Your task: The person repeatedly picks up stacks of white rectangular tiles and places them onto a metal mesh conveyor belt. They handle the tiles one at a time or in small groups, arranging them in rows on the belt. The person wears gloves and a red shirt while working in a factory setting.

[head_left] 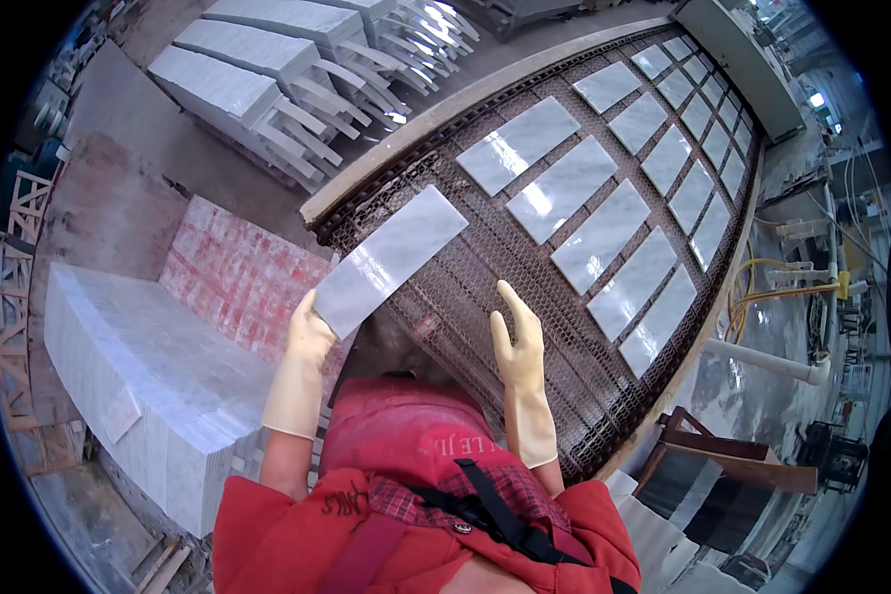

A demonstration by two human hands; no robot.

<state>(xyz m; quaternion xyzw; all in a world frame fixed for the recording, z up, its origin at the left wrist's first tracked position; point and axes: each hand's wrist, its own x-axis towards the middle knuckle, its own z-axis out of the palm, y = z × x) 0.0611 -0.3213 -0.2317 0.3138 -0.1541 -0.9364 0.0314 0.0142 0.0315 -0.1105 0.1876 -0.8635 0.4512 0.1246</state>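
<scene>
A polished white-grey marble tile point(394, 255) is gripped at its near left corner by my left hand point(312, 337), gloved in cream rubber. Its far end reaches over the left edge of a chain-mesh conveyor point(465, 297). Above the bare near part of the mesh is my right hand point(518, 337), in a matching glove, fingers apart and holding nothing. Several glossy tiles lie in rows farther along the belt; the closest ones include a pale tile point(562, 188) and another tile point(601, 236).
A large stack of marble tiles point(148, 386) stands at my left, beside a red-stained board point(238, 267). More stacked slabs point(218, 84) sit beyond the conveyor's left rail point(485, 89). A machine housing point(738, 64) spans the belt's far end. Yellow hoses point(747, 294) and a white pipe point(767, 361) run at the right.
</scene>
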